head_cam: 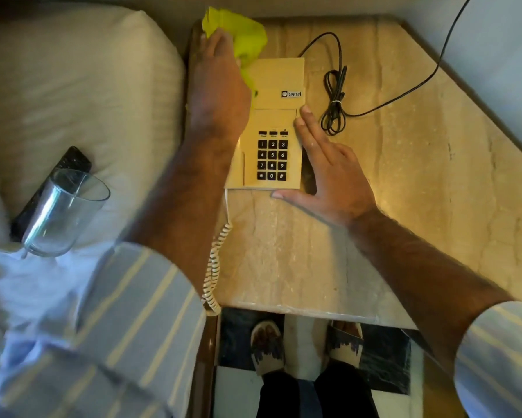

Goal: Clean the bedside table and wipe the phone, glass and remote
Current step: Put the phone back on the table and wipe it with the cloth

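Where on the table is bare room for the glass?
Free: the table right of the black cord, and the near strip between the phone and the front edge. Crowded: the far left corner, with the left hand and cloth.

Phone (273, 122) on table (404, 191); cable (333, 98) right; glass (63, 212), remote (57, 182) on bed (87, 86) left.

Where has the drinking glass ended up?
The glass is off the table, lying tilted on the bed at the left of the head view, resting against the black remote beside the pillow.
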### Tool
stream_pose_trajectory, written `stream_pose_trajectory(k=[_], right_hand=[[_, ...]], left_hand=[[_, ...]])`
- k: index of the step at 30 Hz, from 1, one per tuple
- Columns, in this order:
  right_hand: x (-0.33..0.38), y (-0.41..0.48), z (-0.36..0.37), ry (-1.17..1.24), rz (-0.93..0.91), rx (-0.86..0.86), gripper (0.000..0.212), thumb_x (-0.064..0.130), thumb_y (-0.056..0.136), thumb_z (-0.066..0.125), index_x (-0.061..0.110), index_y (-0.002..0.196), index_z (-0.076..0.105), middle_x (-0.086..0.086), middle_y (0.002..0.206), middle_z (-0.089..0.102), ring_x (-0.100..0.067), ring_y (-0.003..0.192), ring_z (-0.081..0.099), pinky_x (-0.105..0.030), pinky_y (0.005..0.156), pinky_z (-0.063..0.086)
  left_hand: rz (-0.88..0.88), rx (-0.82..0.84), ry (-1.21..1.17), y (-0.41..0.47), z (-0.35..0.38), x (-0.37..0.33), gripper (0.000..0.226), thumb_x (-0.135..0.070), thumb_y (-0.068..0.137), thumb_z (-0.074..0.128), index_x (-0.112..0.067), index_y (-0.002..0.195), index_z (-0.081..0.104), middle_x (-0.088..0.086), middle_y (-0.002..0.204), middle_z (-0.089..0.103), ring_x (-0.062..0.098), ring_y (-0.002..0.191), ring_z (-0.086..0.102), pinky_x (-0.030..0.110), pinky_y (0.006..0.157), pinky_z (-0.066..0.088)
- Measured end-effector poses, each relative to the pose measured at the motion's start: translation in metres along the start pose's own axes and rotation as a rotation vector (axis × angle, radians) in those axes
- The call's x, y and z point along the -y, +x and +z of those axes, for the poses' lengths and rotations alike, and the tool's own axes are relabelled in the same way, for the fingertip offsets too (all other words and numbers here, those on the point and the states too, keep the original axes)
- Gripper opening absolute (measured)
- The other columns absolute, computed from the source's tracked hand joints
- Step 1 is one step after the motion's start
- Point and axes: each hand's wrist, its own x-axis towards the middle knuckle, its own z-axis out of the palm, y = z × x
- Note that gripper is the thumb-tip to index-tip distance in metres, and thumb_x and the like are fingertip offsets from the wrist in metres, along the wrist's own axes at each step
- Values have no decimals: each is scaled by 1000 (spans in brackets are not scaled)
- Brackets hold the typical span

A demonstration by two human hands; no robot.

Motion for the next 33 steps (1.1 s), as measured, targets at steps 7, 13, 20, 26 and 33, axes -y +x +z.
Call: stream_pose_trajectory(k=[7, 13, 20, 26, 33], right_hand=[[1, 0, 2, -30, -9, -21, 122, 85, 83, 61, 16, 171, 10, -1, 180, 4, -16, 155, 35, -36, 113, 37], [9, -4, -12, 34, -1, 3, 114, 76, 92, 60, 12, 171, 8, -5, 180, 2, -20, 160, 30, -39, 118, 34], [18, -102, -16, -170, 316, -25, 84, 60, 108, 41, 9, 170, 13, -10, 179, 9, -27, 166, 8, -51, 133, 15], [15, -136, -6, -297, 359, 25, 83, 64, 109, 30, 11, 170, 13, -7, 180, 7, -23, 167, 2, -46, 134, 2], [17, -137, -6, -316, 349, -22, 82, 62, 108, 32, 8, 169, 20, -10, 179, 13, -25, 167, 8, -49, 134, 8]], left_hand=[[1, 67, 43, -17, 1, -8, 48, -8, 110, 35, 0, 157, 35, 16, 168, 32, 30, 157, 27, 35, 128, 20], [166, 3, 44, -168, -1, -10, 52, -5, 106, 39, 0, 157, 37, 15, 168, 33, 30, 160, 24, 43, 130, 25], [-93, 326, -110, -253, 31, -15, 62, -14, 111, 35, -15, 168, 10, -3, 177, -5, 19, 162, -11, 41, 134, 7], [-62, 290, -122, -242, 19, -3, 56, -47, 109, 39, -17, 156, 44, 2, 171, 30, 25, 159, 23, 50, 127, 30], [-213, -320, 36, -201, -62, 81, 52, -20, 102, 60, -1, 150, 50, 24, 164, 36, 44, 154, 30, 61, 126, 24]])
